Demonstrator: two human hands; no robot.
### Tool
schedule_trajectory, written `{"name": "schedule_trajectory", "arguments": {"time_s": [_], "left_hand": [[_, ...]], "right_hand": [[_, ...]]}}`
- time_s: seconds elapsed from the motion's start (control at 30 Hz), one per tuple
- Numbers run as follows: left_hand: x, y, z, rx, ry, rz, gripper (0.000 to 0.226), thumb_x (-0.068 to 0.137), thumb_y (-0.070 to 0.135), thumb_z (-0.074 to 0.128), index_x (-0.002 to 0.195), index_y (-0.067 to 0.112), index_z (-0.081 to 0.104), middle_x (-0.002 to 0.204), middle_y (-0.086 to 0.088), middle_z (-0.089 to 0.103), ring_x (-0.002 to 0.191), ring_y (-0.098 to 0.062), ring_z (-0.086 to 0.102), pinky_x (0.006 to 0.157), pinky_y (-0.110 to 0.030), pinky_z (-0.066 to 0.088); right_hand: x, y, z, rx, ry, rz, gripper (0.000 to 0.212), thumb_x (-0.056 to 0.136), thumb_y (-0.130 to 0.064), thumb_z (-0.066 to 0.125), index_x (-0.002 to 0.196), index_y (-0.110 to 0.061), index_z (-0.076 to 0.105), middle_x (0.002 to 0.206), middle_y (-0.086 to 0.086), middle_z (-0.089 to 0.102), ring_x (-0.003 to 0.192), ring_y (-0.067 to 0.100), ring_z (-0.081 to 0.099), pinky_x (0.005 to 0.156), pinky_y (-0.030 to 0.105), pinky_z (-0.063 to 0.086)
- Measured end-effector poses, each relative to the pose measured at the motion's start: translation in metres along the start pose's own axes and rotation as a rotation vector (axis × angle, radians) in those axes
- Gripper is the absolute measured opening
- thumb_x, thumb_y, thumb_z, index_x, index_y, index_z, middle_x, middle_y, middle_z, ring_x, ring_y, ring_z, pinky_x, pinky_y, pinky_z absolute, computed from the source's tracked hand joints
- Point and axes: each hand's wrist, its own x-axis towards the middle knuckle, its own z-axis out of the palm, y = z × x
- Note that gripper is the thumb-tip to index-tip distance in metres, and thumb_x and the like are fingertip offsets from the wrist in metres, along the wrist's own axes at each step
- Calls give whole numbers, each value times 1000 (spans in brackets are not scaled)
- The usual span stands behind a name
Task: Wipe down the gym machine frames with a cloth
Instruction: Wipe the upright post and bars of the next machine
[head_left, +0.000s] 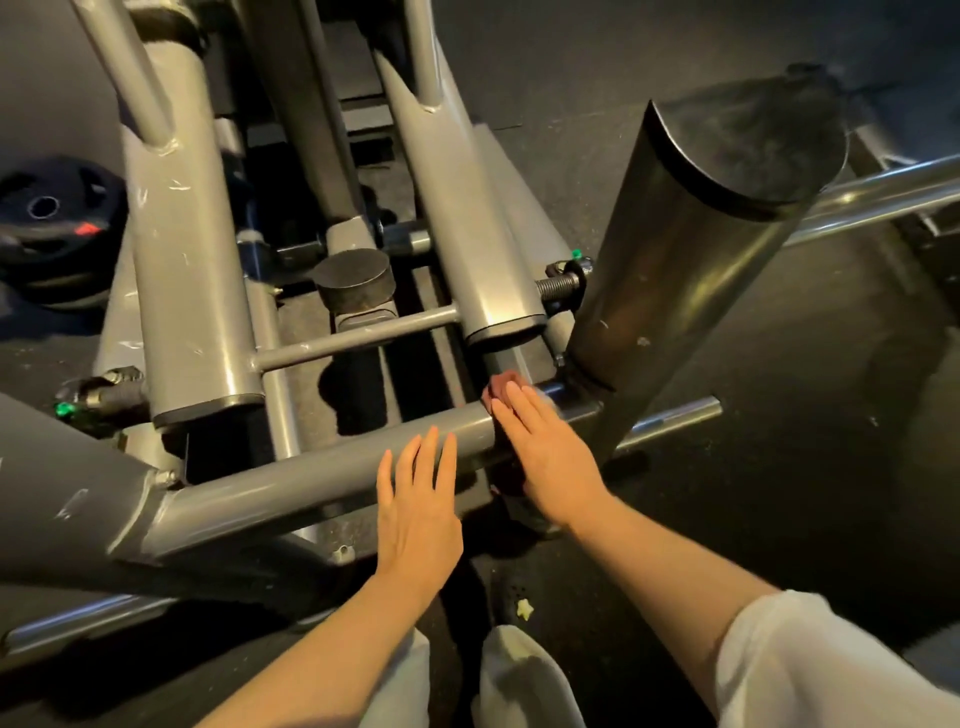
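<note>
We wipe the low grey horizontal steel tube (322, 480) of the gym machine frame, near its joint w/ the big dark slanted cylinder post (691, 291). To do this step well, we think the small reddish-brown cloth (500, 387) should go along the full tube length w/ steady pressure, then also round the underside and the weld corner, where dust probably stays. Short overlapping passes are better than one fast pass.

Our right hand (553, 457) lies flat on the cloth, fingers straight and close together, pressing it onto the tube; it is not curled round it. Only a small part of the cloth shows past the fingertips, the rest is hidden under the palm. Our left hand (418, 512) is just beside, fingers straight and slightly spread, tips resting on the same tube, holding nothing; it seems to serve for balance.

The other grey upright frame tubes (192, 260) behind seem not yet reached, but we cannot tell for sure.
</note>
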Motion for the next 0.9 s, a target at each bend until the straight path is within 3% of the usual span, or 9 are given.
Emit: {"name": "schedule_trajectory", "arguments": {"time_s": [0.07,0.13,0.23,0.37,0.43,0.5,0.57,0.67,0.9], "left_hand": [[1,-3,-2,22,-12,17,96,55,14,83,142,6,44,145,-15,45,131,-33,41,109,-57,33],[2,-5,-3,19,0,25,96,54,16,83,142,7,45,143,-14,47,130,-31,41,109,-58,33],[3,-10,-3,7,10,39,97,51,13,84,140,8,47,140,-12,50,128,-29,42,108,-60,31],[4,-17,-7,-25,12,75,92,51,8,83,137,7,51,136,-12,54,124,-30,50,108,-60,34],[3,-23,-10,-43,22,114,87,55,8,81,137,6,51,136,-13,52,123,-32,50,107,-57,37],[-1,-32,-13,-57,46,126,82,59,8,79,135,4,51,137,-16,50,122,-33,49,105,-54,40],[-8,-43,-13,-60,71,100,80,61,7,78,136,3,50,138,-16,49,120,-33,48,104,-52,42],[-23,-63,-7,-76,90,43,82,62,5,78,138,3,48,139,-15,47,122,-32,46,105,-51,40],[-62,-104,-3,-85,66,-59,95,60,6,79,145,6,37,146,-17,39,130,-33,41,111,-54,32]], "right_hand": [[5,18,-17,-28,3,41,88,64,6,75,145,-7,42,143,18,49,123,40,53,103,45,44],[8,25,-21,-26,-34,202,82,81,-4,67,152,-18,28,145,8,45,124,29,50,103,41,42],[14,-12,-6,50,37,272,83,74,-9,76,147,-14,37,151,7,36,135,25,38,110,40,37],[15,-56,9,144,7,49,91,65,0,80,146,-6,40,156,14,31,146,30,27,118,38,18],[13,-40,-1,76,-3,-20,95,57,5,82,143,-7,45,151,16,40,140,33,37,111,39,31],[5,-16,-5,-18,36,55,92,57,2,80,142,-12,46,147,15,45,132,35,45,97,46,47],[-1,-8,-7,-83,25,241,91,68,-5,75,149,-17,36,152,12,37,130,34,41,92,44,47],[4,-32,6,-101,-10,410,95,73,-11,78,153,-11,26,157,15,25,132,38,34,95,47,49],[19,-125,41,-83,2,238,86,70,-6,79,146,-2,38,152,24,33,132,43,39,99,47,48]]}}
